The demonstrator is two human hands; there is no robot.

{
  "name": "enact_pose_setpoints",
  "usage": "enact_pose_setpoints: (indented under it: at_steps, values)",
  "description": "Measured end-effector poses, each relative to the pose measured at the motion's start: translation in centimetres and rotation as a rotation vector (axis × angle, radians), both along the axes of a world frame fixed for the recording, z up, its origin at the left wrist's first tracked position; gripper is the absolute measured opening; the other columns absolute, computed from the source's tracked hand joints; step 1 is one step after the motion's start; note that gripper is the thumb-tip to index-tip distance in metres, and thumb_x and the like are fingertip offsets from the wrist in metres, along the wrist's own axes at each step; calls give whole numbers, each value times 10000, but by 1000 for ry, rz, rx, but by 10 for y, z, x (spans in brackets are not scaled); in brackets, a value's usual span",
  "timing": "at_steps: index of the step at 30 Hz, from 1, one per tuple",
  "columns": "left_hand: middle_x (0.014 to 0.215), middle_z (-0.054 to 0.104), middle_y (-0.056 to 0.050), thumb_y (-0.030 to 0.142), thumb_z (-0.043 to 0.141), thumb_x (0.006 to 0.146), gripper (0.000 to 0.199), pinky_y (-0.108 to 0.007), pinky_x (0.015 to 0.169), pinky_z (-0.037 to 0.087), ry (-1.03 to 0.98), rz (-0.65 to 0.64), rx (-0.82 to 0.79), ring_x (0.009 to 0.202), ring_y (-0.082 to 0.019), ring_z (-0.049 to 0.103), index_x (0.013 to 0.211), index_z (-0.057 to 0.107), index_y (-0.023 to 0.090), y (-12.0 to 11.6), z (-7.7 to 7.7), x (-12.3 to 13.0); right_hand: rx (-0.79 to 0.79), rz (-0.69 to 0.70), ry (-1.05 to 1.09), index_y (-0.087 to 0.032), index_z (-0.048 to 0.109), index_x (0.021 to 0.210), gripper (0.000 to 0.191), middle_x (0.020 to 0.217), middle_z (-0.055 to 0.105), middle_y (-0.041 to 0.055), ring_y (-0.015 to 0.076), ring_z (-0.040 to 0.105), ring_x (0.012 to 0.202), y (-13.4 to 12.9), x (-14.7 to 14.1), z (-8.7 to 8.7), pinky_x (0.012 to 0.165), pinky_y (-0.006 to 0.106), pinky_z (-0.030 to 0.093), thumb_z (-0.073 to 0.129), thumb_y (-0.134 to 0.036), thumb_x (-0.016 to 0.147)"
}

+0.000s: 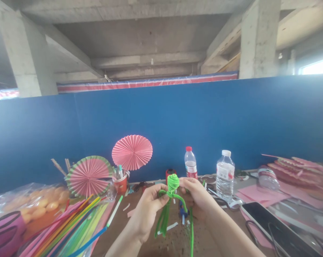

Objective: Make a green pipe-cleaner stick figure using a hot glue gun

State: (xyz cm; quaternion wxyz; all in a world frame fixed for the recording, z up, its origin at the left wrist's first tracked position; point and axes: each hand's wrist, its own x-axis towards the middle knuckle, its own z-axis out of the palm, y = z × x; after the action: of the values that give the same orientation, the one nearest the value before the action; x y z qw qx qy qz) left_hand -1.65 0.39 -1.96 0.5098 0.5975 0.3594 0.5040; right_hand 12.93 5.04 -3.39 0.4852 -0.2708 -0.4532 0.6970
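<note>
Figure of green craft stems (173,184), head view: held upright above the brown table (132,197), coiled end at top, loose stem ends hanging below. Left hand (150,207): thumb and fingers clamped on the figure just under the coil. Right hand (195,192): thumb and index fingertips together, touching the coil's side; whether they grip it cannot be told. Single green stem (192,232): hangs below the right hand. Paper scraps (172,227): on the table beneath the figure. White-capped bottle (225,176): upright, beyond the right hand.
</note>
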Motion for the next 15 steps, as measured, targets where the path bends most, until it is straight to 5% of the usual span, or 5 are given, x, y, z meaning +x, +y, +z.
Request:
enact_pose_setpoints:
  at_steps: [6, 15]
  values:
    - [745, 604, -30, 198, 520, 748, 162, -264, 726, 356, 272, 285, 176, 728, -183, 515, 860, 632, 165, 15, -11, -1, -89, -214, 58, -131, 519, 638, 184, 529, 537, -37, -15, 231, 288, -6, -2, 4, 307, 149, 81, 612, -290, 650]
    - [583, 485, 31, 296, 547, 714, 147, -202, 496, 309, 128, 426, 62, 532, -111, 411, 747, 591, 160, 25, -35, 2, 108, -356, -44, -102, 595, 677, 222, 617, 614, 23, -5, 285, 306, -25, -21, 3, 344, 165, 142, 589, -321, 706]
